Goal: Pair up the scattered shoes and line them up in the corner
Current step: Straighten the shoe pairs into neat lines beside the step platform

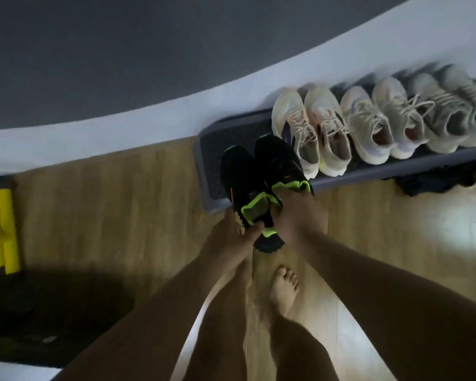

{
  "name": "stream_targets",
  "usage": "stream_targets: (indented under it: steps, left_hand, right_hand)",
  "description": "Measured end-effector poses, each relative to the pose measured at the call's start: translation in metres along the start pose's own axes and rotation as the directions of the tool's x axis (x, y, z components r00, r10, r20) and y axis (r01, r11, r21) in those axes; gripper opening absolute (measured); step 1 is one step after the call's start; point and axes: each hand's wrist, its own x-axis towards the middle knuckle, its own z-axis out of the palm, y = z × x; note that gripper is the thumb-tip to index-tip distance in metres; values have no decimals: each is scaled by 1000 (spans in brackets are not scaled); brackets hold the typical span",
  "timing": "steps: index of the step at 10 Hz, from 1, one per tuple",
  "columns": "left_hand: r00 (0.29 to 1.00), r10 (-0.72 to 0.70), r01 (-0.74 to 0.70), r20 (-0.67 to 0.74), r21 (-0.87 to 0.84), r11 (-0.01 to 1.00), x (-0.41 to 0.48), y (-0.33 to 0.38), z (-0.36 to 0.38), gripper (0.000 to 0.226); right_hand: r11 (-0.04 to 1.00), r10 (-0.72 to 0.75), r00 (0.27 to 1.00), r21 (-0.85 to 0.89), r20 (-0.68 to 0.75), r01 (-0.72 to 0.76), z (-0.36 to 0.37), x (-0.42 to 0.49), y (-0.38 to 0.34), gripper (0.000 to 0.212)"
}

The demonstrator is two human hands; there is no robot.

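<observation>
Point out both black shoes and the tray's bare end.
left black shoe (238,174): head view, midfoot upper.
right black shoe (276,160): head view, midfoot upper.
tray (208,158): head view, bare left end.

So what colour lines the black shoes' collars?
Neon yellow-green trim on the black shoes; head view shows it.

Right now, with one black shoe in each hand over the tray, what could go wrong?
The free left end of the tray looks narrow: the right black shoe may knock the nearest pale shoe. The left hand holds the left black shoe only by its heel; it could slip.
</observation>
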Motion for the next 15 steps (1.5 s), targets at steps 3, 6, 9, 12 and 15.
stream_targets:
  steps: [3,6,9,12,15]
  left_hand:
    - [990,-21,25,-138,22,999,183,-43,11,70]
    - [974,53,54,-219,455,889,337,-245,125,23]
    - [947,119,-24,-300,301,953,527,-330,112,88]
    - [973,122,-116,-197,46,992,265,-42,-8,61]
    - [961,230,-184,-154,266,946,128,14,-39,65]
  right_hand:
    - [993,-115,989,-37,-92,112,103,117,5,34]
    - [994,-48,999,99,-5,48,139,203,10,46]
    - [995,-1,992,98,125,-11,136,198,10,90]
    - [986,-43,993,165,113,24,129,185,8,84]
    - [961,129,987,232,99,-149,41,74,32,82]
